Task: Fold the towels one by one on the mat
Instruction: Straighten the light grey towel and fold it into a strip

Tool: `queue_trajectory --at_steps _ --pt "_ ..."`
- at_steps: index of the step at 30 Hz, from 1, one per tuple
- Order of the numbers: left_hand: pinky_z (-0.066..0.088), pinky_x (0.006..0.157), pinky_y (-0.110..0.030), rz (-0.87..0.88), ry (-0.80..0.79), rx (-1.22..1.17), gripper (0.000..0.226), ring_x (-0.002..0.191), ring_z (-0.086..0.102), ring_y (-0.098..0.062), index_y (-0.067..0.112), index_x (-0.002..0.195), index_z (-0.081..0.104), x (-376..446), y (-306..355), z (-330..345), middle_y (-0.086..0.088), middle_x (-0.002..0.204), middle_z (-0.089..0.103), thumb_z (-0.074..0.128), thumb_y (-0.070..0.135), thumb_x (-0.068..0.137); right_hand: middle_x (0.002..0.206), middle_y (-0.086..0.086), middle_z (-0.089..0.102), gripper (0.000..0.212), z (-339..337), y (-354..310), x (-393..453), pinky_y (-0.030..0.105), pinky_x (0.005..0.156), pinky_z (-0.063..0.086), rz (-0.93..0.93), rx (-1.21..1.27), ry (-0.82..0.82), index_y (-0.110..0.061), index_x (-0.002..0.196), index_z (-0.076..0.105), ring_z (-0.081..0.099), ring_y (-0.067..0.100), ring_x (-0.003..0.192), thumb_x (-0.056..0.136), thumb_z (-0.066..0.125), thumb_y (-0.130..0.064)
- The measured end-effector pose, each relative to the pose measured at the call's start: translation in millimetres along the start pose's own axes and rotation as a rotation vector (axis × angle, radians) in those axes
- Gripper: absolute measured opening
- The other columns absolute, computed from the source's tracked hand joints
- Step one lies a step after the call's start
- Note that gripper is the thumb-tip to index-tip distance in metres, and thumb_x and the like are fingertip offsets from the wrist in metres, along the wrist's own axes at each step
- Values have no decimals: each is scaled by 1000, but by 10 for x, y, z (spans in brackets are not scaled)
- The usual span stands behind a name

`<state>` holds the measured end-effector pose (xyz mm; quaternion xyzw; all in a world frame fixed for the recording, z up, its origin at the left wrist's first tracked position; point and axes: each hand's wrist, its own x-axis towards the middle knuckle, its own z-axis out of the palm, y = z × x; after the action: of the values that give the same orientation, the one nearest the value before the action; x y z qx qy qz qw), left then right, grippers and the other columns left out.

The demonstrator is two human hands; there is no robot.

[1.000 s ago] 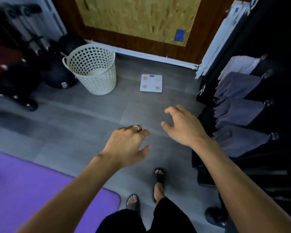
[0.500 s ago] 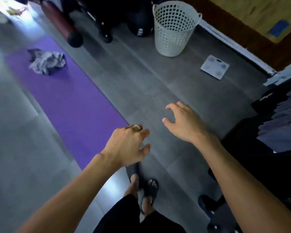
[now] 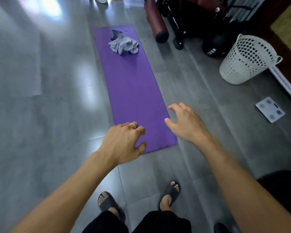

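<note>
A long purple mat (image 3: 133,88) lies on the grey tiled floor, running away from me. A crumpled heap of grey towels (image 3: 123,44) sits near its far end. My left hand (image 3: 124,142), with a ring on one finger, hovers over the mat's near corner with fingers loosely curled and holds nothing. My right hand (image 3: 186,123) hovers just off the mat's near right edge, fingers spread and relaxed, holding nothing. Both hands are far from the towels.
A white perforated laundry basket (image 3: 247,59) stands at the right. A white bathroom scale (image 3: 270,109) lies on the floor near the wall. Dark gym equipment and a brown padded roller (image 3: 155,19) crowd the far right. My sandalled feet (image 3: 138,197) stand below the mat's end.
My view has swung left from the towel rack and wall to face along the mat. The towel heap now lies straight ahead. Both hands keep the same loose, raised pose.
</note>
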<state>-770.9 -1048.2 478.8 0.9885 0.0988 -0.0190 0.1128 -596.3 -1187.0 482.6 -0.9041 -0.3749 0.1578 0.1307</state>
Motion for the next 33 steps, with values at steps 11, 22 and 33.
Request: queue_trajectory --at_steps 11,22,33 --pt "49 56 -30 -197 30 -65 39 80 66 -24 21 100 65 -811 -2065 -454 2 90 65 46 49 80 123 6 55 43 563 -2217 994 42 96 46 -170 -48 -38 -17 126 53 53 26 115 89 58 -37" --pt "40 59 -27 -299 85 -105 37 90 65 -21 22 111 63 -191 -4141 -966 4 102 64 52 47 87 123 7 55 43 798 -3680 2952 41 92 46 -230 -24 -36 -16 128 53 53 27 112 90 59 -36" --pt "37 57 -26 -212 16 -76 34 85 65 -20 24 107 63 1178 -6393 -1389 7 96 63 53 49 86 124 8 54 44 809 -4772 5154 42 94 45 -141 -18 -18 -16 129 51 52 27 114 90 58 -35"
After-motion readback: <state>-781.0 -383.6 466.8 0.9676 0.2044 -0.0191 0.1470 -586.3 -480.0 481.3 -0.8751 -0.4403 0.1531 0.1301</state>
